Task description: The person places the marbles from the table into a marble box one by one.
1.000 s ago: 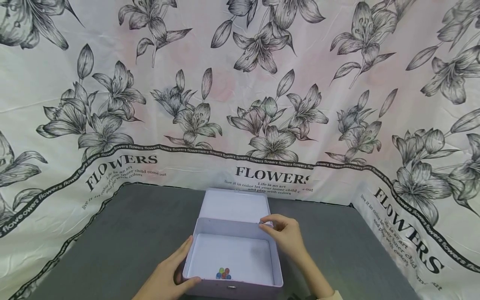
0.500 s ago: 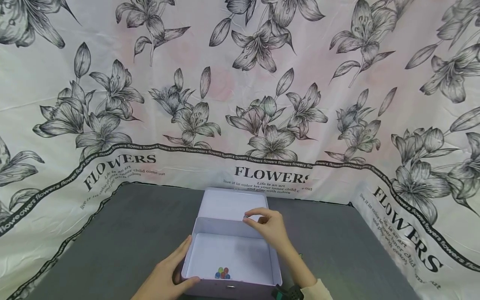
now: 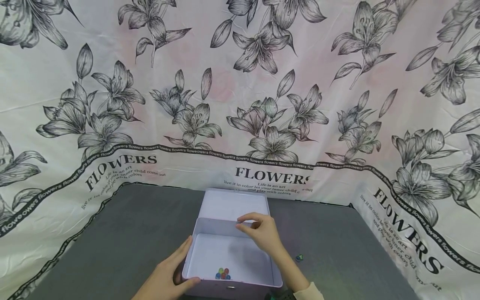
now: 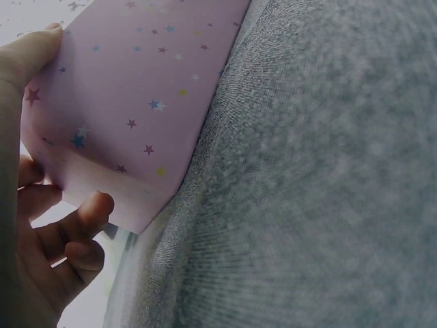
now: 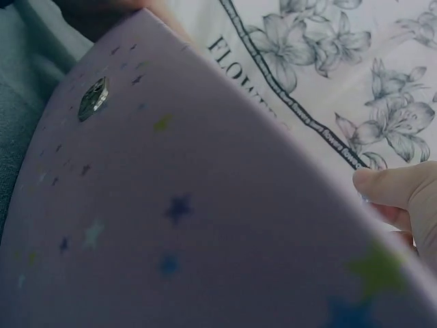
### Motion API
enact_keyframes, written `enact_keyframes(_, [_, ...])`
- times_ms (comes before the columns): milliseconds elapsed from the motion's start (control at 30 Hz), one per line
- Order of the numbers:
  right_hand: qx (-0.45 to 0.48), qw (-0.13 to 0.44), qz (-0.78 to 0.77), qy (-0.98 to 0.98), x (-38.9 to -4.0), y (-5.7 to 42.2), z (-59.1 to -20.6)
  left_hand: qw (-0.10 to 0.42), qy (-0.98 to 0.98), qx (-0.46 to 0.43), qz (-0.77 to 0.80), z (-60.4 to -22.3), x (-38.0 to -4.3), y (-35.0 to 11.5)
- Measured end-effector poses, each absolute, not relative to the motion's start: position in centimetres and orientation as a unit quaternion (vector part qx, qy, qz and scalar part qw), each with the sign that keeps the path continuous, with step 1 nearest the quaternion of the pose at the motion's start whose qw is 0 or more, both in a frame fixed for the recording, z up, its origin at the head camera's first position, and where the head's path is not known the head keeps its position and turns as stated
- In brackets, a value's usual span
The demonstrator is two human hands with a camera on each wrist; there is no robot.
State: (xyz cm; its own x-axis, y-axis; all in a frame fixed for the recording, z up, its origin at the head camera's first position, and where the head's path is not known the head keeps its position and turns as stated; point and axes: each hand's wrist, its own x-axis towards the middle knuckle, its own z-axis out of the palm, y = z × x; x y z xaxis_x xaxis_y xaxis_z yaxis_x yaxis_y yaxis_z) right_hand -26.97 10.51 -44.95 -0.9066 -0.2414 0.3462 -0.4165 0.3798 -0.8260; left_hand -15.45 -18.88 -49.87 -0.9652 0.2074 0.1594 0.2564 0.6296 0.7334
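Note:
A pale lilac box (image 3: 232, 287) stands with its lid (image 3: 235, 203) folded back behind it. Several coloured marbles (image 3: 223, 273) lie together at the front of its floor. My left hand (image 3: 165, 271) grips the front left corner, thumb at the front rim and fingers along the left side. Stars dot the outside of the box in the left wrist view. Over the box's right half, my right hand (image 3: 262, 233) pinches something small between thumb and forefinger. It looks like a marble (image 3: 238, 222), mostly covered by the fingertips.
A few more marbles (image 3: 299, 258) lie on the dark grey tabletop (image 3: 337, 246) to the right of the right forearm. A white flower-printed cloth (image 3: 195, 125) hangs behind and along both sides. The box has a metal clasp (image 5: 93, 99) on its front.
My right hand has moved left from the box's back right corner to over the inside, still pinching the small thing. The left hand stays on the box. Marbles on the table have come into view.

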Motion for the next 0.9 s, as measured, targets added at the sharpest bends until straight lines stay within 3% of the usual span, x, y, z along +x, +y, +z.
enact_keyframes(533, [0.212,0.062,0.429,-0.876,-27.0,10.0,-46.0,0.062,-0.902,-0.146,-0.401,-50.4,-15.6,-19.1])
enact_keyframes(900, [0.249,0.016,0.3,-0.921,-26.9,9.8,-46.7,0.071,-0.903,-0.15,-0.397,-50.5,-15.5,-19.0])
